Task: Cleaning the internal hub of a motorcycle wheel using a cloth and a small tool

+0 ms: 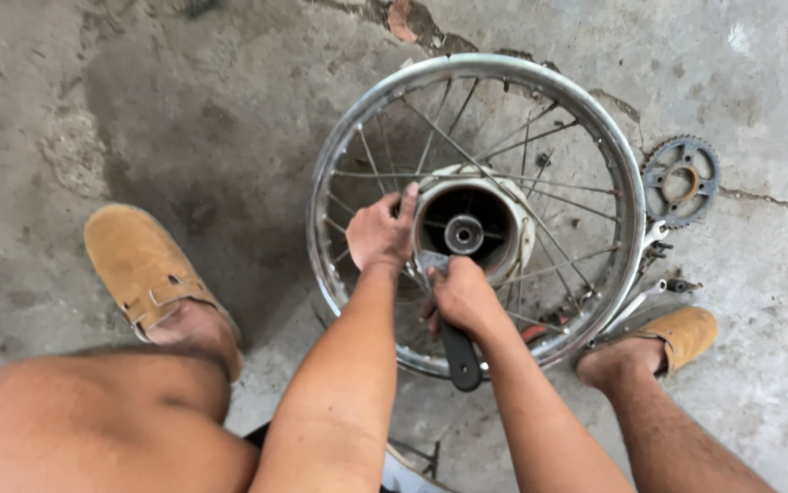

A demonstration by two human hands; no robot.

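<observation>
Between both hands (421,265), the wheel hub (472,228) sits, touching them.

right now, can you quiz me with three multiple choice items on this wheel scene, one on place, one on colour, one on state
1. Where does the sprocket lie?
A. on the concrete floor, right of the spoked wheel
B. inside the hub
C. on a clog

2. What colour are the clogs?
A. black
B. tan
C. white

3. What is the right hand doing?
A. resting flat on the floor
B. gripping a black-handled tool
C. holding the sprocket

Answers: 1 A, it sits outside the rim on bare concrete. 2 B, both show tan suede. 3 B, fingers wrap the tool below the hub while the left hand holds the hub's edge.
</observation>
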